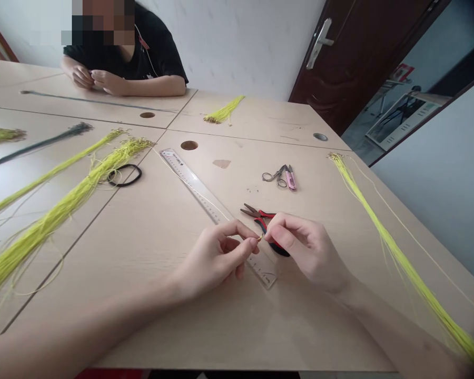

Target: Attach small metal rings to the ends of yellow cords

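Note:
My left hand (221, 255) is over the clear ruler (197, 189), with thumb and forefinger pinched on a small yellow cord end (261, 237). Close beside it, my right hand (306, 247) has its thumb and forefinger pressed together at the same cord end; what lies between those fingertips is too small to make out. Red-handled pliers (253, 211) lie with open jaws on the table, partly hidden behind my right hand. A thin pale cord runs along the ruler towards my left hand.
Yellow cord bundles (75, 195) lie at the left and another (383, 231) at the right. Small scissors (275, 176) and pink snips (290, 178) lie beyond the pliers. A black band (125, 175) is at the left. Across the table (150, 326) sits a person (158, 52).

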Available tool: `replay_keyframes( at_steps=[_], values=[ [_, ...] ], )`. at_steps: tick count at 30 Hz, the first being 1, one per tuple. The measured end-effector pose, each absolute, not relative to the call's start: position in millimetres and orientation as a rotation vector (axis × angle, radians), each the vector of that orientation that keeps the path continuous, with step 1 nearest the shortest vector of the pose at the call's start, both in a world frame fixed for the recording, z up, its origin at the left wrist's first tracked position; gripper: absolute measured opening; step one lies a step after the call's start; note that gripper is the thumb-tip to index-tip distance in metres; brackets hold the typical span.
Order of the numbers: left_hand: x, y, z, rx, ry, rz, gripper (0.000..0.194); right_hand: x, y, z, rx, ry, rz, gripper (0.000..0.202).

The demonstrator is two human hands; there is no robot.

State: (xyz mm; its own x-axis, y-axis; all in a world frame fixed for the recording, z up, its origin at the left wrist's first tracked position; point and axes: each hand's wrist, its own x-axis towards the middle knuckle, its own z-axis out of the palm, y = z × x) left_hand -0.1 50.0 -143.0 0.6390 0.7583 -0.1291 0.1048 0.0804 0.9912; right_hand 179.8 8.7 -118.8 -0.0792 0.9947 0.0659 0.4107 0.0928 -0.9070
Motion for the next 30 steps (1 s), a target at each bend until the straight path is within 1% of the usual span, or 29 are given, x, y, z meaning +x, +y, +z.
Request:
replay_keyframes(
  at_steps=[7, 12, 22, 26, 30],
  values=[
    [0.0, 50.2, -142.9, 1.431, 0.777, 0.592, 0.02, 177.7, 10.1, -119.4, -1.399, -1.598, 1.097, 0.018],
    [0.3, 49.9, -142.5, 1.427, 0.76, 0.593, 0.015, 180.5, 12.6, -120.8, -1.378, -1.546, 1.119, 0.014],
    [-0.5, 50.3, -142.4, 1.429, 0.747, 0.572, 0.019, 180.9, 13.4, -118.9, -1.227, -1.58, 1.195, 0.01],
    [-0.5, 50.6, -140.3, 1.421, 0.753, 0.577, 0.017, 181.1, 12.6, -120.8, -1.176, -1.559, 1.25, 0.01],
    [0.0, 50.7, -140.8, 1.425, 0.76, 0.56, 0.016, 181.4, 12.1, -123.1, -1.267, -1.552, 1.132, 0.009]
  ],
)
